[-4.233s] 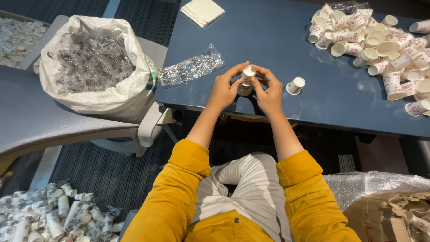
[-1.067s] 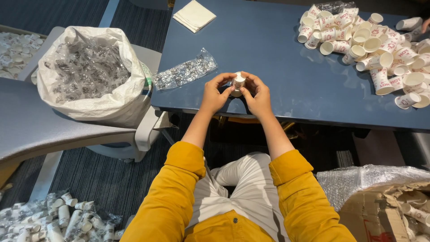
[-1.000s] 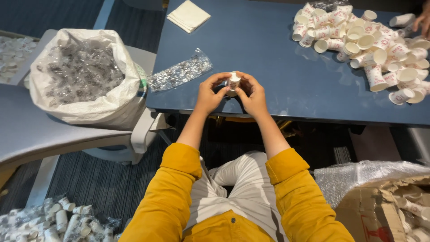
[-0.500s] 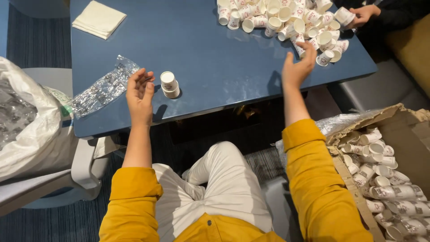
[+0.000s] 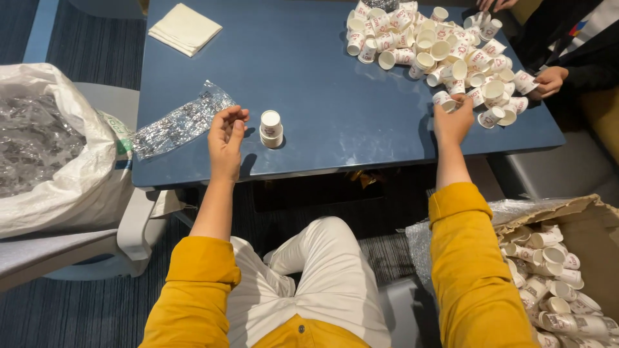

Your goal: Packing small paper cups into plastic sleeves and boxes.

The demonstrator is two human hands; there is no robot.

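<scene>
A short stack of small white paper cups [image 5: 271, 127] stands upside down on the blue table [image 5: 309, 84], just right of my left hand [image 5: 226, 136]. That hand hovers open beside it, holding nothing. My right hand [image 5: 452, 118] reaches to the near edge of a big heap of small white paper cups [image 5: 438, 48] at the table's far right, with its fingers closing on one cup [image 5: 445, 102] there.
A crumpled clear plastic sleeve [image 5: 177, 124] lies at the table's left edge. A folded pale napkin [image 5: 185, 29] is at the back. A white sack of clear wrappers [image 5: 45, 151] sits on a chair left. A cardboard box of cups [image 5: 554, 283] stands right. Another person's hand [image 5: 548, 80] touches the heap.
My hands parted: the cup stack was set down on the table, my left hand let go, and my right hand reached right into the heap. The view turned right.
</scene>
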